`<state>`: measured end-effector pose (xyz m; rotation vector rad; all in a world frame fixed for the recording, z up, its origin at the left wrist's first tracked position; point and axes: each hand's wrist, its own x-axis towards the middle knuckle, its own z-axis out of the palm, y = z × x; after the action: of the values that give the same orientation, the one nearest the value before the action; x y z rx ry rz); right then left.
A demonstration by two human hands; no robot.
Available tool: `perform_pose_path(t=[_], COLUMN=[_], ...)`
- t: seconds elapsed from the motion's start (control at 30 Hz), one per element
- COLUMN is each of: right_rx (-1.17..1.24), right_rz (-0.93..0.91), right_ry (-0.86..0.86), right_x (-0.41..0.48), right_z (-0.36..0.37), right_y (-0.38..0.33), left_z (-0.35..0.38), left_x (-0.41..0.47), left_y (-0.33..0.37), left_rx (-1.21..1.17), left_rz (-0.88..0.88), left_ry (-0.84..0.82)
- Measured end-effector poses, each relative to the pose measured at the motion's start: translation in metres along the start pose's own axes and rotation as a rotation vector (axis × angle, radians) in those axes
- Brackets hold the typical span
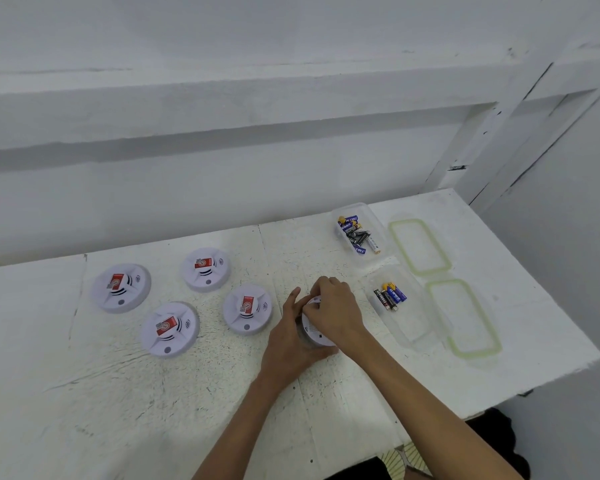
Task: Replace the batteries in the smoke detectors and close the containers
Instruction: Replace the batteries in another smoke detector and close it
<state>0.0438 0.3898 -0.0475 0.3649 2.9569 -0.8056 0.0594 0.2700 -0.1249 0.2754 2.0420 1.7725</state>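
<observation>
Both hands are on one round white plastic smoke detector (315,329), at the desk's (222,393) near middle. The left hand (291,341) cups its rim from below, grip curled round the disc. The right hand (335,311) sits on top, fingers bunched tight against its face. To the left lie four other detectors (169,329), smooth domes with red labels. To the right stand two clear open containers: the far container (352,205) is heaped with batteries (355,233), the near container (413,327) holds a few. Beside them lie green-edged lids (420,247), flat on the rough, speckled white surface.
</observation>
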Motion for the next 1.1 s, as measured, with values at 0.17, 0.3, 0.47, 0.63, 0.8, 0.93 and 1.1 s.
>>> perform_pose_path(t=[0.17, 0.3, 0.47, 0.63, 0.8, 0.93, 1.1], right_rx=[-0.016, -0.027, 0.021, 0.012, -0.095, -0.123, -0.078], right_rz=[0.018, 0.031, 0.068, 0.075, 0.021, -0.057, -0.168], right_ry=[0.003, 0.009, -0.024, -0.010, 0.001, 0.065, 0.048], right_x=[0.001, 0.002, 0.006, 0.008, 0.007, 0.001, -0.002], right_z=[-0.001, 0.001, 0.000, 0.003, 0.007, 0.010, 0.006], right_y=[-0.004, -0.006, -0.006, -0.009, -0.012, -0.008, 0.013], left_z=[-0.002, -0.002, -0.001, -0.002, -0.002, -0.003, -0.003], left_x=[0.000, -0.007, -0.003, -0.006, -0.008, -0.008, -0.007], left_y=[0.004, 0.009, 0.006, 0.008, 0.011, 0.013, 0.014], left_rx=[-0.053, -0.001, -0.061, 0.025, 0.164, 0.187, 0.176], left_rz=[-0.012, 0.019, -0.004, 0.002, 0.016, 0.027, 0.028], left_ry=[-0.020, 0.021, 0.018, 0.043, 0.063, 0.066, 0.043])
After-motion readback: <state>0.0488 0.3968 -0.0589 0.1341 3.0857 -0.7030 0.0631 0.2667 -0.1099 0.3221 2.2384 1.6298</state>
